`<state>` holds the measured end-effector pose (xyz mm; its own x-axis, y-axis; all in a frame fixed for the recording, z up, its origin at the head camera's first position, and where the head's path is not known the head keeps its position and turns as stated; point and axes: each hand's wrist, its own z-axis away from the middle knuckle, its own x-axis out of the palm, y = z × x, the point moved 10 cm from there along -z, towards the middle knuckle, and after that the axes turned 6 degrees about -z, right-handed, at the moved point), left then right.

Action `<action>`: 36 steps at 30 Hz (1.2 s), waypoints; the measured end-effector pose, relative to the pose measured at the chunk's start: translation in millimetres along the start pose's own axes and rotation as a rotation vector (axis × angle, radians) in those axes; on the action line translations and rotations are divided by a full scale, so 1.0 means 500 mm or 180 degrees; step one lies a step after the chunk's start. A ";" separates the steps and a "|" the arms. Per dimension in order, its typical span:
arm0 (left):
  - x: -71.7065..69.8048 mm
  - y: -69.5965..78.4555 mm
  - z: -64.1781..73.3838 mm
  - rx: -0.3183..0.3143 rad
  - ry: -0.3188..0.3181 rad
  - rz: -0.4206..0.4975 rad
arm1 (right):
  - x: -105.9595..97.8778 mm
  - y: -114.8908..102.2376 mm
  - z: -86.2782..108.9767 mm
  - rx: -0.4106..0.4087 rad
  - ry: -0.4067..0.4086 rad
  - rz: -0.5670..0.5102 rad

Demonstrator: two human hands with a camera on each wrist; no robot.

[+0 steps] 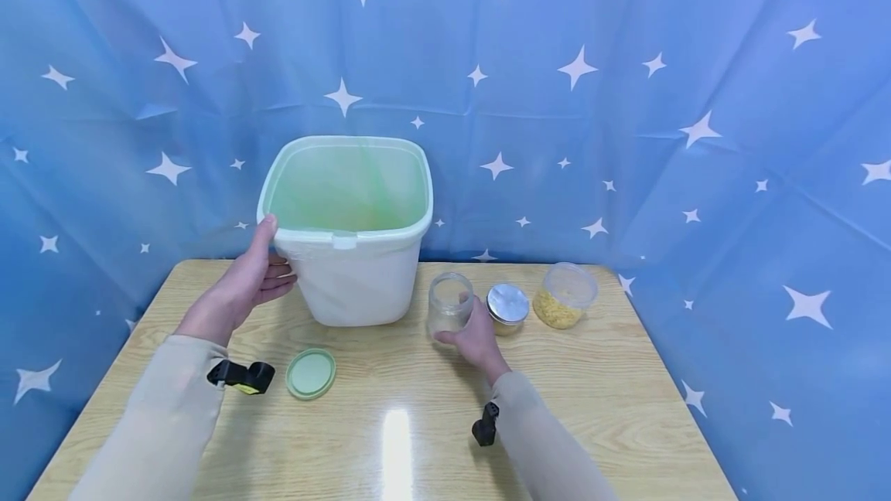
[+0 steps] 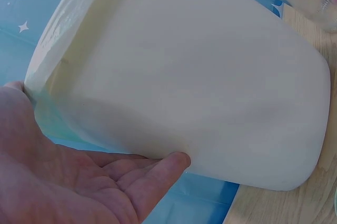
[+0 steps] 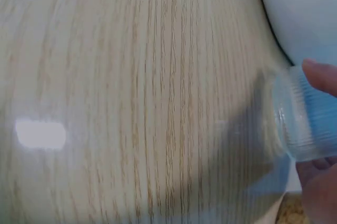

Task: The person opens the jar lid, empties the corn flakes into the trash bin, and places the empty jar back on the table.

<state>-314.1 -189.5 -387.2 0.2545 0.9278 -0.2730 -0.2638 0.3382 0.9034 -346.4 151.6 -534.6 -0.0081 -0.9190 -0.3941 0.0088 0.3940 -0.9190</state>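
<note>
A white trash bin [image 1: 348, 277] with a pale green bag lining [image 1: 348, 184] stands at the back left of the table. My left hand [image 1: 250, 277] touches its left side, thumb at the rim; in the left wrist view the fingers [image 2: 158, 179] lie nearly straight against the wall. Right of the bin, my right hand [image 1: 476, 335] grips a clear glass jar [image 1: 448, 296] without a lid, thumb and fingers round its sides. The right wrist view shows the jar's ribbed wall [image 3: 300, 119] between thumb and fingers. Much of the right hand is out of that frame.
Just right of the held jar stands a jar with a silver lid [image 1: 508, 304]. Beside it is a clear round tub [image 1: 565, 296] with yellow contents. A green round lid [image 1: 310, 373] lies in front of the bin. A blue starred curtain [image 1: 529, 138] surrounds the wooden table [image 1: 585, 408].
</note>
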 end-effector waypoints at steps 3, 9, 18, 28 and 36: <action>0.000 -0.001 -0.002 -0.0009 0.0003 -0.0007 | 0.000 0.006 -0.008 0.0045 0.0011 -0.0001; -0.002 0.001 -0.001 0.0006 0.0016 -0.0036 | -0.005 0.013 -0.026 0.0031 0.0110 -0.0066; -0.001 0.001 -0.002 -0.0016 0.0017 -0.0025 | -0.007 0.021 -0.034 0.0148 0.0214 0.0033; 0.002 -0.001 -0.003 -0.0027 0.0001 -0.0010 | -0.007 0.027 -0.036 0.0219 0.0233 0.0074; 0.000 -0.003 -0.003 -0.0031 0.0001 0.0008 | -0.004 0.035 -0.019 0.0391 -0.0097 -0.0110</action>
<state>-315.0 -189.7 -389.2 0.2535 0.9286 -0.2709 -0.2735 0.3375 0.9007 -355.9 160.6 -549.8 0.0199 -0.9327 -0.3602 0.1314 0.3596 -0.9238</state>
